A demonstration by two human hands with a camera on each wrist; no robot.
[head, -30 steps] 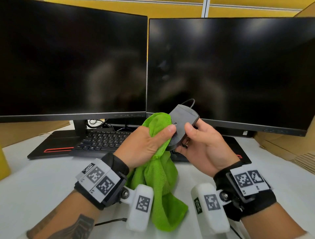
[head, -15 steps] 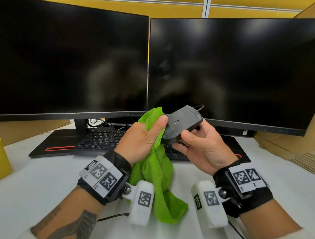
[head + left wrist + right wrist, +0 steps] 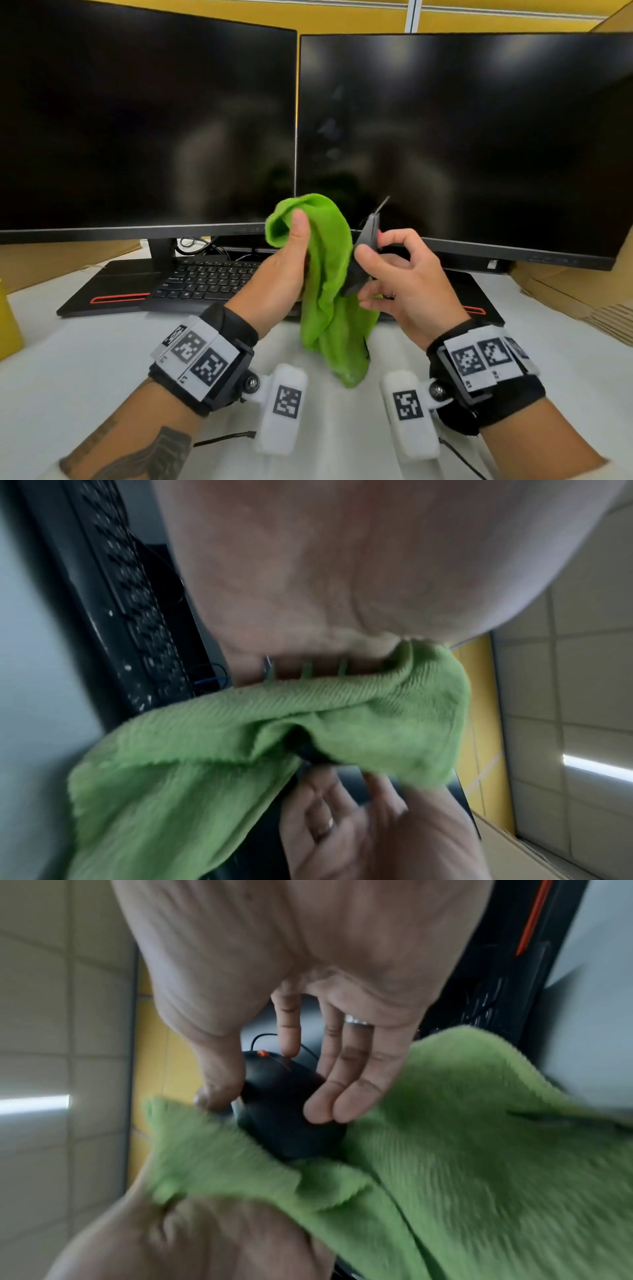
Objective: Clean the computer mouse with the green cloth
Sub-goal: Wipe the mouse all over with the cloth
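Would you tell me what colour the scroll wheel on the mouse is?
Orange-red, set in the black mouse; the scroll wheel shows best in the right wrist view.

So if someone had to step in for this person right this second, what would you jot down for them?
Left hand: grips the green cloth, bunched, and presses it against the mouse.
Right hand: pinches the black computer mouse between thumb and fingers, held in the air above the desk, in front of the keyboard. Its cable runs off behind.
Done: wiping is under way; cloth and mouse are in contact.
Left: finish wiping the remaining faces, then set the mouse and cloth down. How clean the mouse is cannot be judged from these views.
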